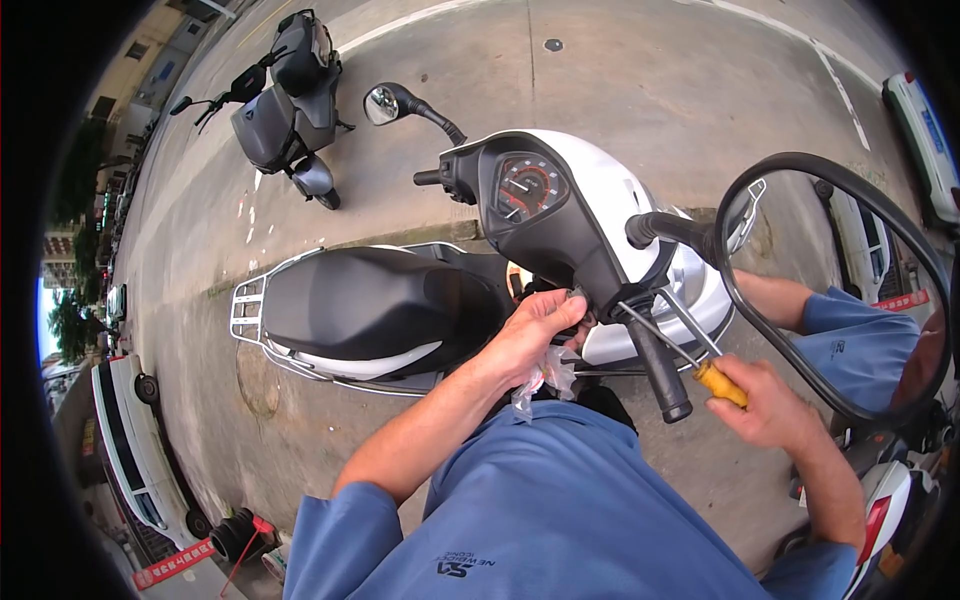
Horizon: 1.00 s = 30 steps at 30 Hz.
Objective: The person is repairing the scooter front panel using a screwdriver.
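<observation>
Standing far to the left on the open concrete, a dark parked scooter (285, 100) is keeping well apart from everything else, with wide bare pavement running between it and the white scooter (600, 190) in the middle. A white car (135, 455) is sitting along the left edge, near the rim of the view. The white scooter's black seat (375, 300) is stretching leftward to a metal rear rack (248, 305), whose edge is ending over bare ground.

The left hand (530, 335) is reaching in from the near side, its fingers pressing together against the underside of the handlebar housing (560, 225), just right of the seat's front edge; a crumpled bit of clear plastic wrap (545, 375) is hanging under the palm.

The right hand (770, 400) is gripping the yellow handle of a screwdriver (690, 355), fingers clamped around it, the metal shaft pointing up and left toward the housing and crossing just beside the black handlebar grip (660, 370). Little room is remaining between the two hands and the grip.

Further right, a round mirror (840, 290) is filling the edge of the view.
</observation>
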Available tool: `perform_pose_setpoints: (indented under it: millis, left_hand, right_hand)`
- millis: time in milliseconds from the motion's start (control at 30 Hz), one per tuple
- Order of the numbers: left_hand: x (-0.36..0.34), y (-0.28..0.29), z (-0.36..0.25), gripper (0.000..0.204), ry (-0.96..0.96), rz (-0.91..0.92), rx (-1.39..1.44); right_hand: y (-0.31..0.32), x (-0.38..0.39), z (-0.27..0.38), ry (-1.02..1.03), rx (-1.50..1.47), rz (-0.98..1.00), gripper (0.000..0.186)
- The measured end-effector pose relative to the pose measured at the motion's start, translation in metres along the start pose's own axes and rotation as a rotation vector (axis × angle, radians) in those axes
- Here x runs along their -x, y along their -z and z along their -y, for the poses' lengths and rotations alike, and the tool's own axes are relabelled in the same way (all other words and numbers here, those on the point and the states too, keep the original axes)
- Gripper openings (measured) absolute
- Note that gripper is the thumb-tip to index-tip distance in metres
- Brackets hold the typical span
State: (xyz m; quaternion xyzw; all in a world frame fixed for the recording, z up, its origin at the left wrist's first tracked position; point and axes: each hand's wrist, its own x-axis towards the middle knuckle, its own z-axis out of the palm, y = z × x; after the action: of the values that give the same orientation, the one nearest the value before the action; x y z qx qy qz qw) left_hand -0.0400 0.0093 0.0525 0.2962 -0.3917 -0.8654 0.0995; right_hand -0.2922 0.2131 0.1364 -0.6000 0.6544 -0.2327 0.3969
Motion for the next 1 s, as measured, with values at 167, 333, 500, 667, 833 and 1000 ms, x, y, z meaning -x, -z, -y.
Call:
perform_pose_setpoints:
  millis: [167, 333, 500, 667, 833, 1000]
  left_hand:
    - [0.000, 0.004, 0.001, 0.024, 0.001, 0.000, -0.046]
    - [0.000, 0.002, 0.004, 0.023, -0.022, -0.014, -0.038]
    - [0.001, -0.007, 0.007, 0.026, -0.044, -0.069, -0.048]
    - [0.000, -0.014, 0.008, 0.035, -0.041, -0.176, -0.015]
    - [0.001, -0.017, 0.005, 0.036, -0.017, -0.187, -0.009]
    - [-0.001, -0.018, 0.009, 0.036, -0.019, -0.205, -0.009]
  right_hand:
    - [-0.001, -0.001, -0.001, 0.009, -0.014, -0.002, 0.032]
    - [-0.002, 0.001, -0.005, 0.040, 0.028, -0.021, 0.032]
    - [0.000, 0.001, -0.003, 0.017, 0.018, -0.013, 0.031]
    - [-0.001, 0.002, -0.002, -0.003, 0.001, -0.004, 0.032]
    - [0.000, 0.001, 0.001, 0.001, -0.004, -0.006, 0.032]
    - [0.005, -0.001, 0.007, -0.050, 0.001, 0.026, 0.031]
